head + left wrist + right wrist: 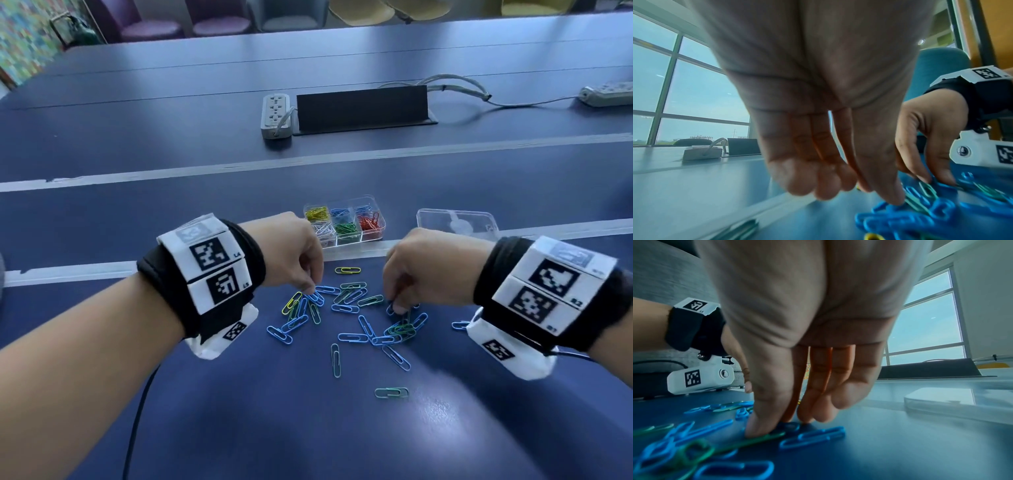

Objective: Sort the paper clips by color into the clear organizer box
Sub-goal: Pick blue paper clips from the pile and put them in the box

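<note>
Both hands reach down into the scattered paper clips on the blue surface. Left hand pinches at a blue clip, right hand at another; whether either grips, I cannot tell. Clear organizer box sits at twelve o'clock, its lid at one o'clock.

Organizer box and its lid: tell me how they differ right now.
The organizer box is divided into compartments; the lid is one flat piece. The box holds sorted clips, yellow, blue, red, green and white; the lid holds none. The box lies behind the left hand, the lid behind the right hand. Both are clear plastic.
</note>
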The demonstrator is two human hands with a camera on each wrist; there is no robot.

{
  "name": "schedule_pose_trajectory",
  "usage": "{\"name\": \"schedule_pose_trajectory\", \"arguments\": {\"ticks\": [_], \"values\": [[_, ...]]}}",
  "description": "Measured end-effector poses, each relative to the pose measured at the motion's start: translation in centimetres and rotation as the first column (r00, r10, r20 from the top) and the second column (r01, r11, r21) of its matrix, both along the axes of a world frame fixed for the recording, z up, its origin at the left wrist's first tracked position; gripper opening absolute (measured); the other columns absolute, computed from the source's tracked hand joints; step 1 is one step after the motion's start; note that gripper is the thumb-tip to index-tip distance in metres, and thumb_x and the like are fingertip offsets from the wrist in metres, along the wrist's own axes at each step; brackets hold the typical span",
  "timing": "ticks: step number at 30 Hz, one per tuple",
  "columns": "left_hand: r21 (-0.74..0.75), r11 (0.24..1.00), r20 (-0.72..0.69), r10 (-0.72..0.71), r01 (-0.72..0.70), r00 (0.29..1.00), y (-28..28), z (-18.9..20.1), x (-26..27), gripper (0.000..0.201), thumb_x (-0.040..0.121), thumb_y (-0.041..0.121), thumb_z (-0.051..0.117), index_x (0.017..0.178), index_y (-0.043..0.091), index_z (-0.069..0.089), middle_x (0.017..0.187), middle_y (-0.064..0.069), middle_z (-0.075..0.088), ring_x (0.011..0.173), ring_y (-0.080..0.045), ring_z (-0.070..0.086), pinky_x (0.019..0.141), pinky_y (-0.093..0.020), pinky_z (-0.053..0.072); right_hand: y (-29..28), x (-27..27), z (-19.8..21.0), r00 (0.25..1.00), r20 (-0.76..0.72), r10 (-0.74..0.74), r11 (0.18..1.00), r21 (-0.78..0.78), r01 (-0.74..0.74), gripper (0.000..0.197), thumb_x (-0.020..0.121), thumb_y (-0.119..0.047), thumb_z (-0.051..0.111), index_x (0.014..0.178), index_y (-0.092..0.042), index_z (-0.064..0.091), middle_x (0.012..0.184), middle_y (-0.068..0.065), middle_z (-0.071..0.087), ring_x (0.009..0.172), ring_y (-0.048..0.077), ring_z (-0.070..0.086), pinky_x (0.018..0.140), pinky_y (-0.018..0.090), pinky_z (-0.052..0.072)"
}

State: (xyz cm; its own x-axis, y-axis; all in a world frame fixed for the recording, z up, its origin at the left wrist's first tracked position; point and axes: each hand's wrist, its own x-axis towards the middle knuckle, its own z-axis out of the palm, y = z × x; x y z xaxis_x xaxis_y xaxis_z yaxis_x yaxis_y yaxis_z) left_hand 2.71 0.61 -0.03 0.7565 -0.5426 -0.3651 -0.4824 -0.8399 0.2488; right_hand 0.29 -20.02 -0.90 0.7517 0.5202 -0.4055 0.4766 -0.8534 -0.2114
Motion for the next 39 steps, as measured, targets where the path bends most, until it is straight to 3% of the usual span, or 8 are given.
{"name": "schedule_pose_trajectory", "arguments": {"ticks": [4,8,12,14,21,26,30,39], "values": [[0.023,1.0,-0.021,-0.008,0.008,1.0,0.2,-0.4,-0.8,0.019,0.074,0.028,0.076,0.093,0.025,0.074,0.07,0.01,0.063,0.057,0.006,0.049,0.058,-0.007,0.037,0.1,-0.3,0.2,0.999,0.051,0.012,1.0,0.016,-0.013,0.006,0.076,-0.03,0.07,0.078,-0.025,0.071,0.07,-0.01,0.065,0.068,0.007,0.057,0.07,0.023,0.051],[0.033,0.999,-0.01,-0.003,0.004,1.0,0.2,-0.7,-1.0,0.017,0.076,0.028,0.075,0.092,0.024,0.074,0.06,0.014,0.055,0.055,0.005,0.047,0.052,-0.003,0.033,0.9,-0.7,0.7,0.995,0.093,0.024,0.997,0.077,-0.031,0.013,0.077,-0.015,0.059,0.08,-0.028,0.06,0.056,-0.014,0.05,0.054,0.0,0.044,0.056,0.016,0.035],[0.002,1.0,-0.008,-0.007,0.007,1.0,0.2,-0.8,-1.1,0.01,0.076,0.026,0.074,0.084,0.021,0.073,0.069,0.009,0.064,0.056,0.004,0.049,0.056,-0.007,0.036,2.5,-0.4,0.7,0.991,0.133,0.026,0.99,0.132,-0.044,0.033,0.083,-0.01,0.05,0.109,-0.025,0.065,0.074,-0.005,0.063,0.074,0.017,0.054,0.078,0.026,0.046],[-0.049,0.999,0.008,0.006,-0.006,1.0,0.4,-0.5,-1.3,0.005,0.076,0.023,0.073,0.076,0.02,0.069,0.066,0.01,0.063,0.056,0.004,0.05,0.061,-0.013,0.041,3.5,-0.3,0.8,0.989,0.148,0.029,0.987,0.153,-0.052,0.034,0.081,-0.009,0.049,0.106,-0.023,0.068,0.087,0.001,0.069,0.087,0.022,0.06,0.086,0.031,0.048],[-0.114,0.99,0.007,0.088,-0.087,0.996,1.5,0.0,-1.7,0.022,0.083,0.009,0.056,0.097,0.026,0.061,0.066,0.013,0.059,0.057,0.009,0.049,0.057,-0.013,0.036,6.2,0.1,0.1,0.991,0.129,-0.04,0.989,0.145,0.021,0.025,0.087,-0.015,0.039,0.105,-0.019,0.056,0.095,0.006,0.065,0.091,0.03,0.059,0.082,0.038,0.05],[-0.037,0.99,0.034,0.135,-0.134,0.99,2.2,-0.4,-2.4,0.01,0.084,0.013,0.048,0.086,0.022,0.051,0.066,0.012,0.046,0.067,-0.013,0.045,0.07,-0.023,0.038,7.1,0.3,-0.4,0.991,0.136,0.009,0.999,0.045,-0.016,0.024,0.088,-0.034,0.053,0.094,-0.014,0.063,0.097,0.008,0.067,0.095,0.029,0.059,0.084,0.035,0.051],[0.012,0.979,-0.005,0.205,-0.205,0.979,2.3,-0.8,-2.9,0.013,0.089,0.02,0.039,0.076,0.023,0.039,0.067,0.008,0.044,0.072,-0.02,0.043,0.069,-0.027,0.036,7.5,0.6,-0.4,0.99,0.134,0.036,0.999,-0.01,-0.035,0.022,0.087,-0.026,0.057,0.095,-0.011,0.071,0.096,0.009,0.07,0.094,0.029,0.062,0.084,0.035,0.054],[0.057,0.996,0.012,0.072,-0.073,0.997,2.2,-1.0,-3.4,0.028,0.071,0.048,0.072,0.086,0.025,0.067,0.071,0.006,0.051,0.061,-0.003,0.044,0.063,-0.024,0.043,7.2,0.3,-0.4,0.991,0.135,-0.02,0.997,0.08,0.009,0.022,0.082,-0.027,0.055,0.084,-0.01,0.069,0.078,0.004,0.068,0.082,0.025,0.061,0.079,0.035,0.054]]}}
